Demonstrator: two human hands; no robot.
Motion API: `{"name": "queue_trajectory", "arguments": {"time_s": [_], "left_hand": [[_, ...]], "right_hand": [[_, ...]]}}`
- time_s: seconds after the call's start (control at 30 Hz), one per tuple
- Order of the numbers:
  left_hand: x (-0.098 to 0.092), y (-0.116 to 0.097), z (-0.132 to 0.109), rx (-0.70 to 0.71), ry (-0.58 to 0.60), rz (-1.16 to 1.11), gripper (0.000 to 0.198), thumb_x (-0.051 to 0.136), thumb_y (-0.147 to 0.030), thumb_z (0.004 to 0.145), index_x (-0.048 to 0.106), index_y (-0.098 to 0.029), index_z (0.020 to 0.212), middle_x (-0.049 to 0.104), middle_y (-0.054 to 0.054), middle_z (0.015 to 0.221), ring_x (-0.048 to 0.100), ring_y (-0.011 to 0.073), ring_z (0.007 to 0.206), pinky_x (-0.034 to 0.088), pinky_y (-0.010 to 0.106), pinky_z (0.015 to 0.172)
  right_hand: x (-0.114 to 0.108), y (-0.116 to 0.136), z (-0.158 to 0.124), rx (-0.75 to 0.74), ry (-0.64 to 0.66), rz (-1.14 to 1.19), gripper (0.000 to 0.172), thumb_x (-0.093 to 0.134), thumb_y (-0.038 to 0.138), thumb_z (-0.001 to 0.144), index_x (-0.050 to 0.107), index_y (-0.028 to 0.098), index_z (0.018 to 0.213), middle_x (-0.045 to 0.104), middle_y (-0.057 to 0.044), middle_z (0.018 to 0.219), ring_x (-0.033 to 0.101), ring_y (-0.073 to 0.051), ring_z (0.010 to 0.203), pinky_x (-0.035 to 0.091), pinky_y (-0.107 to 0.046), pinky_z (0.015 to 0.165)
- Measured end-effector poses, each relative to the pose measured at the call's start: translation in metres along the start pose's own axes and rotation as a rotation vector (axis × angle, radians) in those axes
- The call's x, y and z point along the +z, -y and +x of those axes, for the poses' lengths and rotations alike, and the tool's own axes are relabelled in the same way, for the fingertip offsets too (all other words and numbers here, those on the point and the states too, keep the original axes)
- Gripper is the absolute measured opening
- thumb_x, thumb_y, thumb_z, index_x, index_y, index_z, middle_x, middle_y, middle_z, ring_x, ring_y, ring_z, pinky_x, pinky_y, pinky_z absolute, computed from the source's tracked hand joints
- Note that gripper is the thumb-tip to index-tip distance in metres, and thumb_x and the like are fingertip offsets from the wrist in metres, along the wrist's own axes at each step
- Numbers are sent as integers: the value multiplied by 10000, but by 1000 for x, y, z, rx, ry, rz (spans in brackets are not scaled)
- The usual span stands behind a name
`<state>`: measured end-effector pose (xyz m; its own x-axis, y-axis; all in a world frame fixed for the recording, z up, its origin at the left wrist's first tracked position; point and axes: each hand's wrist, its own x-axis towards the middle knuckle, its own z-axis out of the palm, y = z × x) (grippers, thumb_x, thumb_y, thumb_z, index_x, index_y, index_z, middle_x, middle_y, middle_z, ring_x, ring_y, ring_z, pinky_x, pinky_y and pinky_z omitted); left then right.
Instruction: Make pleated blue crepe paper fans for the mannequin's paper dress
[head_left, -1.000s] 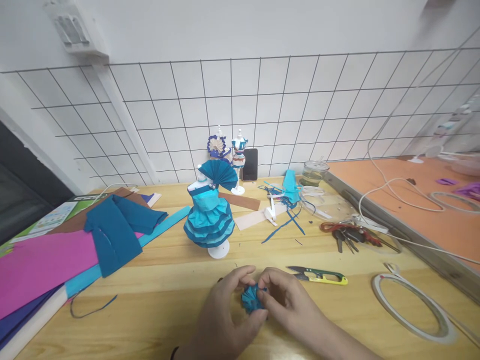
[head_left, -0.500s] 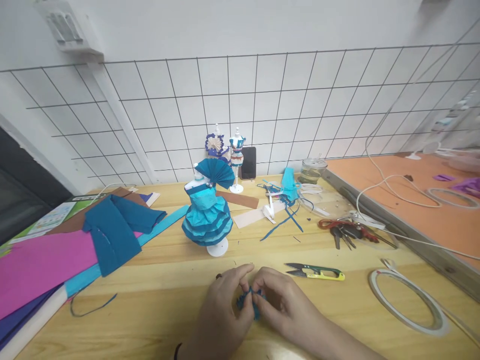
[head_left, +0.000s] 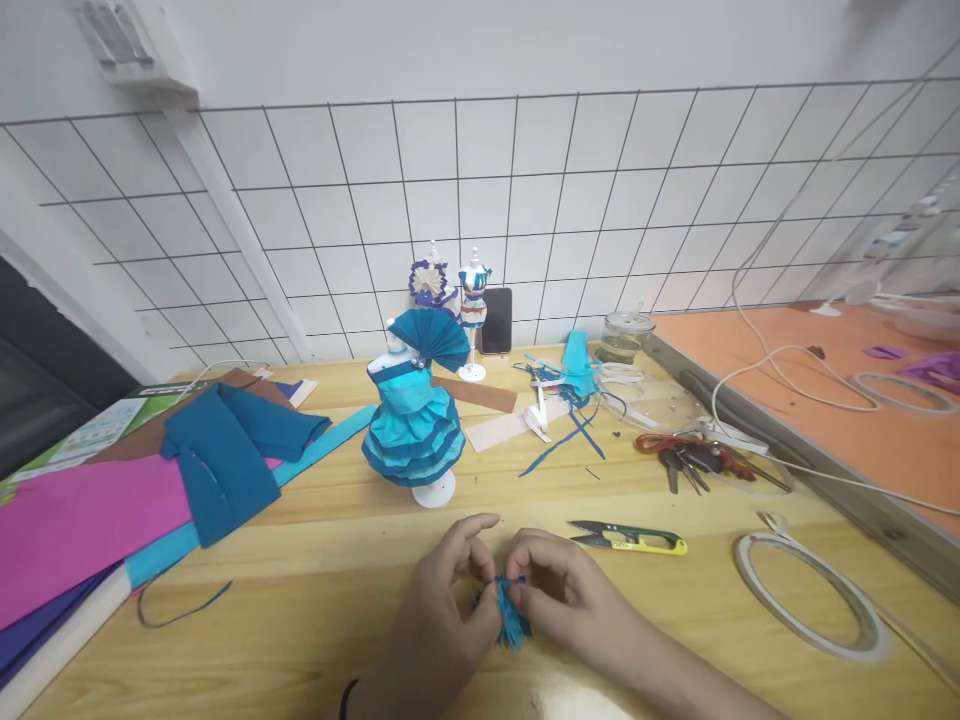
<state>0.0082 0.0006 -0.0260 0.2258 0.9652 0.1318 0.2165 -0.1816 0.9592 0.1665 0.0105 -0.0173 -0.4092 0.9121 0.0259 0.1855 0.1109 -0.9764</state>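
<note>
Thing: paper fan (head_left: 513,615), pleated, at the near middle of the bench (head_left: 300,600).
Grip: our left hand (head_left: 442,615) and right hand (head_left: 564,595) both pinch it.
Handling: we judge it light, soft, crushable; hold the gathered pleats.

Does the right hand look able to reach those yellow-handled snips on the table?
Probably yes: the snips lie in the open just beyond the right hand, though its fingers are pinching the blue paper piece.

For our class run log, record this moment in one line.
left hand: pinches blue pleated paper | right hand: pinches it too | near: snips, mannequin
</note>
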Motion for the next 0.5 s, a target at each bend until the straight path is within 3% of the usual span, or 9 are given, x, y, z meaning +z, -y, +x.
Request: {"name": "queue_trajectory", "arguments": {"time_s": [0.2,0.5], "left_hand": [[3,1,2,-73,-34,-254,475,529,-93,637,443,-170,1098,484,-37,649,505,114,635,415,250,636],[-6,-8,6,-180,20,-372,454,568,-154,630,463,-170,1072,509,-27,644,466,108,582,365,227,546]], "right_hand": [[-2,2,0,52,23,139,42,545,183,682,535,152,655,503,-3,658,459,-132,643,373,-237,590],[-8,7,0,80,90,215,133,594,270,738,565,141,726,507,-6,694,459,-127,682,372,-235,627]]}}
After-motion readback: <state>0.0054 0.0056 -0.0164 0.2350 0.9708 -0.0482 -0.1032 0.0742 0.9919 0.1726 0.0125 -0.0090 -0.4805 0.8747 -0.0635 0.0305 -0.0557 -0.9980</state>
